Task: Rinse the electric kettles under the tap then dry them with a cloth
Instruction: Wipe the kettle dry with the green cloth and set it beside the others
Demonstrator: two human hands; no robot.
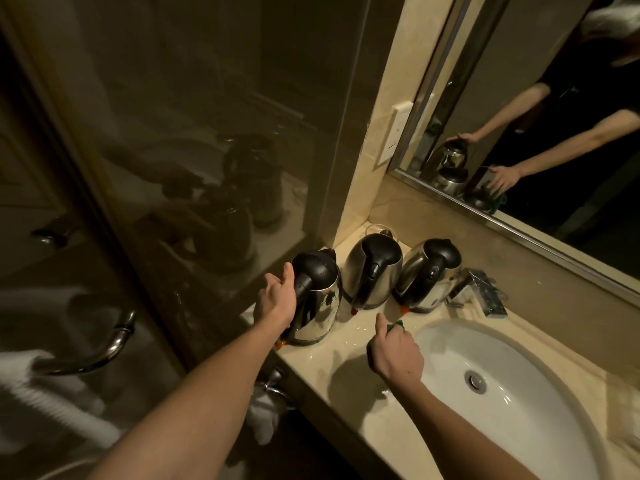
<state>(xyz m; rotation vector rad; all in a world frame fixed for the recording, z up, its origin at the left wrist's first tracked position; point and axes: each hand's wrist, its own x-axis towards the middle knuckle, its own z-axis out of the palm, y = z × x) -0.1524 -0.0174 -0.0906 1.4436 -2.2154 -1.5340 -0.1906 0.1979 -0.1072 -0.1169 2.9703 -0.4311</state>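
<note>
Steel electric kettle (322, 303) stands upright, spout pointing away from the person, its black handle gripped inside the left hand's (275, 299) curled fingers. The right hand (396, 353) clutches a green cloth (399, 325) on the counter (346, 372).

beige counter (346, 344) bears three kettles (375, 271), tap (481, 292), basin (450, 358)

Green cloth (399, 326) mostly hidden under right hand (395, 355), sink (446, 362) cropped at edge

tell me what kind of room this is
Most likely a bathroom, perhaps a hotel's: a white basin sunk in a stone counter with a tap behind it, a framed mirror above, and a glass screen to the left. The three kettles lined up hint at housekeeping.
</note>
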